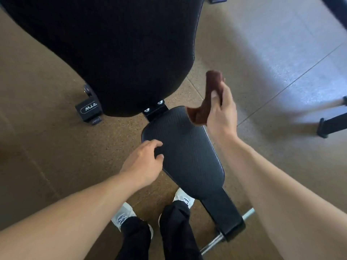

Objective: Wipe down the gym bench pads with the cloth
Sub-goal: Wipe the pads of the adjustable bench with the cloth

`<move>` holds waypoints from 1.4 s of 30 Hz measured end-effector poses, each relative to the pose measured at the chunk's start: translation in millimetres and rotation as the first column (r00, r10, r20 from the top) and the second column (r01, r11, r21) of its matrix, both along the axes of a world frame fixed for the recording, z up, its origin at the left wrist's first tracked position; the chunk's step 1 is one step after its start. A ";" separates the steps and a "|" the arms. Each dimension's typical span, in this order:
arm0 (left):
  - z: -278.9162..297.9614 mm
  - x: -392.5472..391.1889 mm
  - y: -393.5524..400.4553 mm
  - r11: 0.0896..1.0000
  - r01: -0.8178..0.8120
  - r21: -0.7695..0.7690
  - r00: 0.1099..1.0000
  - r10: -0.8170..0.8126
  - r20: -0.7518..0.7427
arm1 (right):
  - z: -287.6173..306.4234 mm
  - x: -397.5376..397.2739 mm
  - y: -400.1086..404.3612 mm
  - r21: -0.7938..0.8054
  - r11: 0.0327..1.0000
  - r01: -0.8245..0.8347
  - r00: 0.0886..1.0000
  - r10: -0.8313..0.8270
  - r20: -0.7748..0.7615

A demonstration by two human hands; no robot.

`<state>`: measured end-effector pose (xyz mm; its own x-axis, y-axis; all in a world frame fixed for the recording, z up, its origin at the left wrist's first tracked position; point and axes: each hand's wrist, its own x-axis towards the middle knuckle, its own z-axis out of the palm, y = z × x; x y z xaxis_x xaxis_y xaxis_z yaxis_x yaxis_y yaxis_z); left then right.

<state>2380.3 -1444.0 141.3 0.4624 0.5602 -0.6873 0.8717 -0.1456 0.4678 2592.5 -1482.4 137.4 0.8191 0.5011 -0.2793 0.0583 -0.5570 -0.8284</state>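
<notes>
Currently, the right hand [221,111] pinches the brown cloth [206,98] between thumb and fingers, holding it in the air above the far right corner of the seat pad [187,147]. The left hand [144,162] rests at the seat pad's left edge, fingers loosely curled, fingertips touching the surface. The back pad [112,49] rises beyond the seat pad's far edge.

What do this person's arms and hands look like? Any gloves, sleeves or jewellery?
Both forearms are bare as far as the picture shows, with no sleeve edge in view. The left hand and right hand wear no gloves, and no watch, bracelet or ring shows on either wrist or on the fingers that are visible. Further down, black trousers and white trainers are worn.
</notes>
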 end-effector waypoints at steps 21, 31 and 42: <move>-103.8 6.1 3.4 0.966 0.166 0.197 0.981 -0.141 -0.136 | -143.2 9.5 61.1 -0.666 0.409 -0.624 0.496 0.866 0.067; -118.5 -62.3 -19.7 0.981 0.108 0.163 0.990 -0.092 -0.106 | -138.8 -100.8 -55.9 -0.552 0.485 -0.679 0.396 0.874 0.281; -103.7 -125.7 -32.6 0.991 -0.106 -0.086 0.982 0.091 -0.168 | -145.1 -118.8 72.4 -0.760 0.266 -0.593 0.353 0.934 0.051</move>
<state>2254.7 -1476.6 37.6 0.2854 0.5263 -0.8009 0.9453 -0.0169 0.3258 2473.7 -1410.0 -7.8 0.1945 0.8319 -0.5197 0.9503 -0.2910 -0.1102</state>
